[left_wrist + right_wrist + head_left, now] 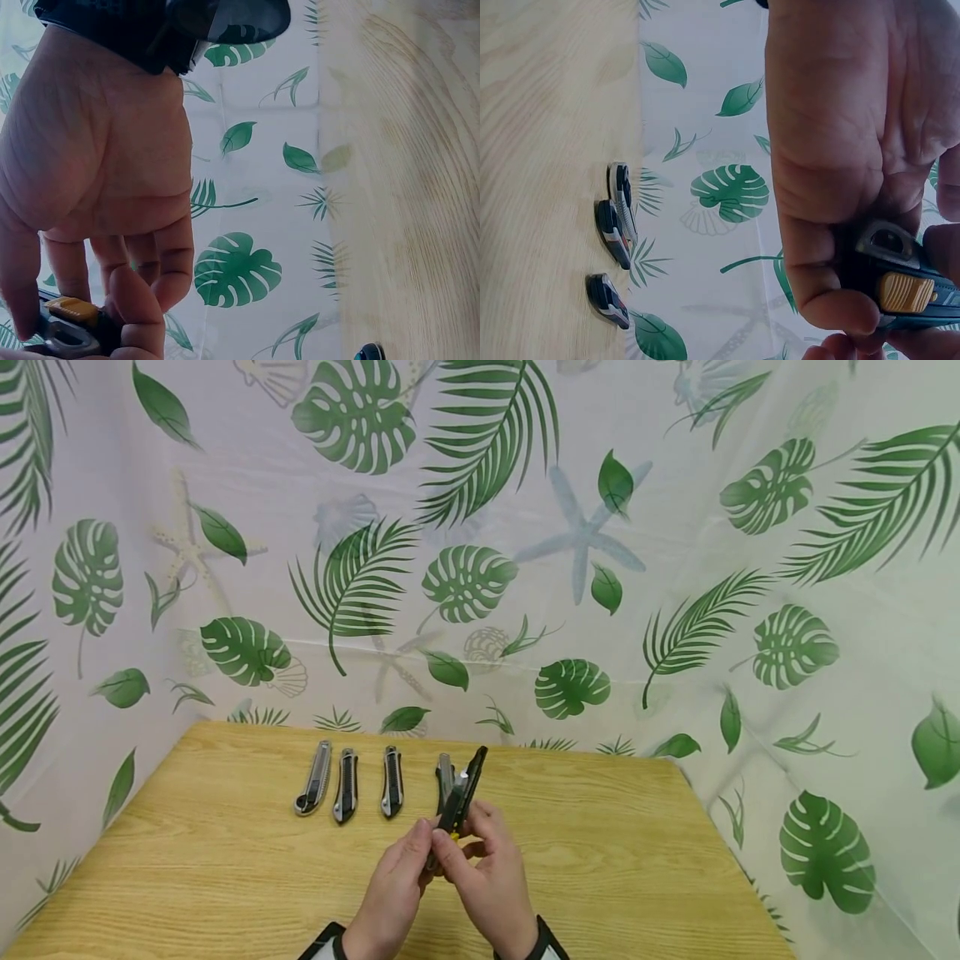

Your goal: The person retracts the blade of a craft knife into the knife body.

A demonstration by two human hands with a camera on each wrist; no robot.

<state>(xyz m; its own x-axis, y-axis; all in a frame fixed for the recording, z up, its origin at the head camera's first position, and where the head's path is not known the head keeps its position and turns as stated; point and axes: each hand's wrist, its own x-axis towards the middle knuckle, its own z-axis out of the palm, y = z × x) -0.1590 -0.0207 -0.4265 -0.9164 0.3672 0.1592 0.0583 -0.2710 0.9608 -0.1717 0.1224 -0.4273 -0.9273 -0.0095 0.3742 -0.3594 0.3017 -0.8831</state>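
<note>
Both hands hold one black box cutter (471,785) over the table, its long end tilted up and to the right in the head view. My left hand (392,889) grips its lower part, thumb on top. From the other side, my right hand (492,875) pinches it, the thumb close to the yellow slider (906,292). The left wrist view shows the cutter's grey-looped end (71,339) between thumb and fingers. Just behind the held cutter lies another box cutter (446,768), partly hidden by it.
Left of the hands, a silver box cutter (313,781) and two black-and-silver box cutters, one nearer it (346,787) and one further right (392,782), lie in a row on the wooden table (637,843). Leaf-patterned sheeting (480,635) stands around the table's back and sides.
</note>
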